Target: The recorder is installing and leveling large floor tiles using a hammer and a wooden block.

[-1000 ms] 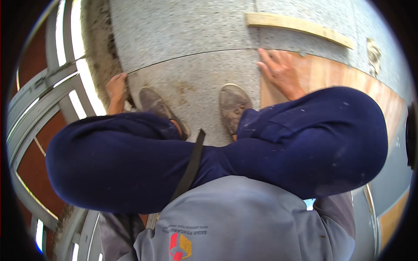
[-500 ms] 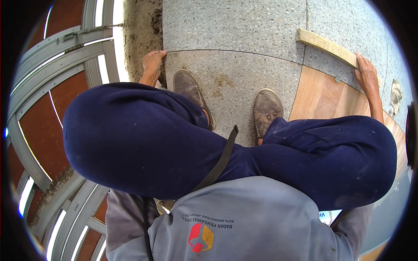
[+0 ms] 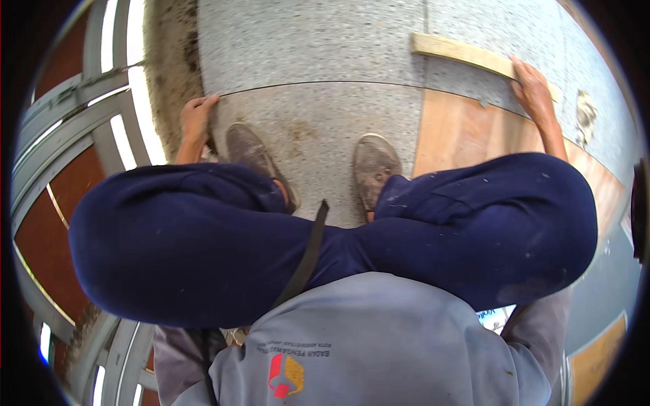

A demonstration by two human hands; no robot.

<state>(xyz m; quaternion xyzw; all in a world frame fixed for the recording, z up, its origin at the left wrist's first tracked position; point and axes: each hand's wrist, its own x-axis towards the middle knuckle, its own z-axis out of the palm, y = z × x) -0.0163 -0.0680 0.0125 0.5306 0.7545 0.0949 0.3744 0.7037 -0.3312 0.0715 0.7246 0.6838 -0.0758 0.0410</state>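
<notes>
Speckled grey terrazzo floor [image 3: 305, 40], plywood sheet [image 3: 460, 132] alongside, left hand [image 3: 195, 120] fingers curled on grey slab [image 3: 318, 128] corner, right hand [image 3: 535, 91] fingers flat on pale wood batten [image 3: 467, 54] — 2 dusty shoes [image 3: 372, 166] on slab.

Speckled grey stone floor [image 3: 305, 40] carrying a grey slab [image 3: 318, 128], a brown wooden board [image 3: 460, 135] just beside it, a pale wooden strip [image 3: 460, 53], and two dusty shoes [image 3: 372, 166] on the slab.

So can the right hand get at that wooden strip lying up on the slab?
Probably yes. The right hand already rests at the near end of the wooden strip, with bare speckled slab around it and nothing between them.
</notes>
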